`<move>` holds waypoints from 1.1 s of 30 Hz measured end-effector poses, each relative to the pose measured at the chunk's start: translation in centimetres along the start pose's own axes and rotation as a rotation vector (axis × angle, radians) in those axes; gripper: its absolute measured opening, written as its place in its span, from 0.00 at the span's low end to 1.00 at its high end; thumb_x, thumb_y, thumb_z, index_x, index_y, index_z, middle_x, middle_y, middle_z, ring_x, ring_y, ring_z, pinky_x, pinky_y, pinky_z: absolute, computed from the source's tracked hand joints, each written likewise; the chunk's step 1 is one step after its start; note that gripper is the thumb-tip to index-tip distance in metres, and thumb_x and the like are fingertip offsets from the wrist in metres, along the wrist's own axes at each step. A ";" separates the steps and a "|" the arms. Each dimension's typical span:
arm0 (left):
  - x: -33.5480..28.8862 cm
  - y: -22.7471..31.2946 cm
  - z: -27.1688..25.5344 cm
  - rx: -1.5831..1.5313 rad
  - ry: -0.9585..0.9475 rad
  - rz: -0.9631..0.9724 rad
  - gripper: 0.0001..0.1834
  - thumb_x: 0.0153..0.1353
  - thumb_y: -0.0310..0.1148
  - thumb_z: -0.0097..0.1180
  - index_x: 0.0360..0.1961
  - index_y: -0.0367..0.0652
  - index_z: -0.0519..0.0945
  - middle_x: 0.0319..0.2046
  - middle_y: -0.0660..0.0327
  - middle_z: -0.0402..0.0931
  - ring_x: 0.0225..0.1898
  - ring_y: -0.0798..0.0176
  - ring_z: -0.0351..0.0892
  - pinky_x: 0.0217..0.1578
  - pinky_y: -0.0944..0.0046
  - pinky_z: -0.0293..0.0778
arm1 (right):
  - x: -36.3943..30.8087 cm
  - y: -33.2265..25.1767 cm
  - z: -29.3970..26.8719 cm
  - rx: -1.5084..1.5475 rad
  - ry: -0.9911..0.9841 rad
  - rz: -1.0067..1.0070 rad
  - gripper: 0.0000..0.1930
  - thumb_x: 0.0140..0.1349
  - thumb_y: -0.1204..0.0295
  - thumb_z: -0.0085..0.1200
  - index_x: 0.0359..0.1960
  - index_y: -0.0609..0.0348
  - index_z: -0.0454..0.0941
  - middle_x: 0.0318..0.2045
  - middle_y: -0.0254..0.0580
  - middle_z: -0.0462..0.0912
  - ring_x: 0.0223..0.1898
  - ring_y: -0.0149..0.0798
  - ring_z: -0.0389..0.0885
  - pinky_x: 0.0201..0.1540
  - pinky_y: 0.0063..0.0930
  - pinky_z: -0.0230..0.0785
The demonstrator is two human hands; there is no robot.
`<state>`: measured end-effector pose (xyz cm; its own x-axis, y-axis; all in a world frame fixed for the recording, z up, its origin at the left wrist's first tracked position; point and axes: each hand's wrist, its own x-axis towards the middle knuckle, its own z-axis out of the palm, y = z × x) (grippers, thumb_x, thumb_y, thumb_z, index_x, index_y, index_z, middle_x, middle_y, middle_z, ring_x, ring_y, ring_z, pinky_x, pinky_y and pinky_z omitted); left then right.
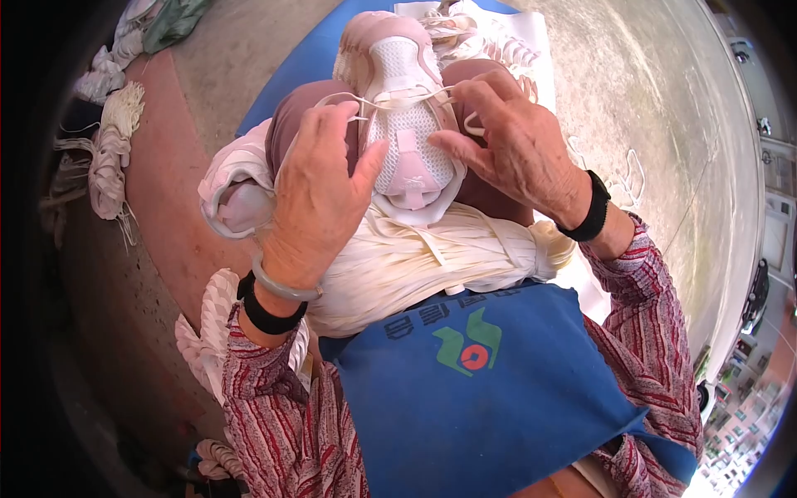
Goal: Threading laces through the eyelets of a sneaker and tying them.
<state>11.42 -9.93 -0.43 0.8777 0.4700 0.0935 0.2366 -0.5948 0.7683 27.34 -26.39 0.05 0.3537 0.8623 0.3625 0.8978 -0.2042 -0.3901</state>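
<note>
A white mesh and pink sneaker (408,178) rests upright between my knees. A thin white shoelace (403,105) spans across its upper, sagging slightly between my two hands. My left hand (320,178) has the lace at its fingertips, with the thumb held apart beside the shoe. On the other side, my right hand (519,137) has the lace by its index finger; its thumb is close to the mesh. Exactly how the fingers pinch the lace is partly hidden. Across my lap lies a thick tied bundle of cream shoelaces (432,257), just below the sneaker.
Another pink and white shoe (239,191) is beside my left leg. A blue apron (481,415) covers my lap. More laces (494,41) lie on white material at the far side. Lace bundles (108,158) sit at the left; loose laces (635,178) are on the floor at right.
</note>
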 end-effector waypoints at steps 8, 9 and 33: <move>0.3 -0.2 0.7 0.421 0.066 0.215 0.16 0.62 0.27 0.53 0.50 0.31 0.75 0.43 0.46 0.75 0.44 0.43 0.77 0.46 0.52 0.72 | 0.5 -1.1 0.2 -0.152 -0.198 0.090 0.12 0.57 0.76 0.54 0.43 0.67 0.73 0.34 0.52 0.74 0.31 0.53 0.79 0.34 0.41 0.74; 0.4 -0.2 0.7 0.425 0.068 0.214 0.16 0.62 0.27 0.53 0.50 0.31 0.75 0.43 0.46 0.75 0.44 0.43 0.77 0.46 0.52 0.72 | 0.5 -0.8 0.4 -0.150 -0.196 0.088 0.12 0.57 0.76 0.54 0.43 0.67 0.73 0.34 0.52 0.74 0.31 0.53 0.79 0.34 0.41 0.74; 1.3 -1.1 1.9 0.300 -0.016 0.132 0.13 0.61 0.24 0.47 0.47 0.31 0.74 0.41 0.41 0.76 0.43 0.39 0.76 0.45 0.48 0.71 | 0.9 -1.4 -0.1 -0.348 -0.133 -0.131 0.11 0.58 0.72 0.51 0.43 0.56 0.75 0.35 0.43 0.73 0.34 0.44 0.79 0.33 0.36 0.72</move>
<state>13.09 -9.88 -2.35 0.9149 0.3670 0.1680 0.2303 -0.8165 0.5295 26.47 -25.36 0.97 0.2137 0.9392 0.2688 0.9764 -0.2138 -0.0291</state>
